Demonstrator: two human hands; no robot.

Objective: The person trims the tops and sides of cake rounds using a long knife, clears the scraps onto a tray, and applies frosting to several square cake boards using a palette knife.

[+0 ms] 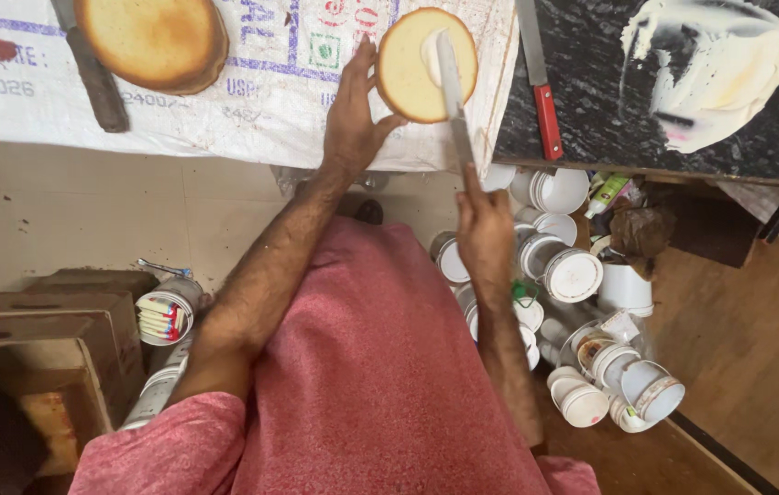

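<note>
Gripping a long spatula, right hand spreads cream on a round cake; left hand, fingers spread, steadies its edge.

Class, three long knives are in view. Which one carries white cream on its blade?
The palette knife in the right hand, lying across the small sponge round; the red-handled knife and dark-handled knife lie untouched.

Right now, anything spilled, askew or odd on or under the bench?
Yes. White cream is smeared straight onto the dark slab, not in a bowl. Under the bench, white cups lie tumbled on the floor. The right hand holds a long knife on the cake round steadied by the left hand.
</note>
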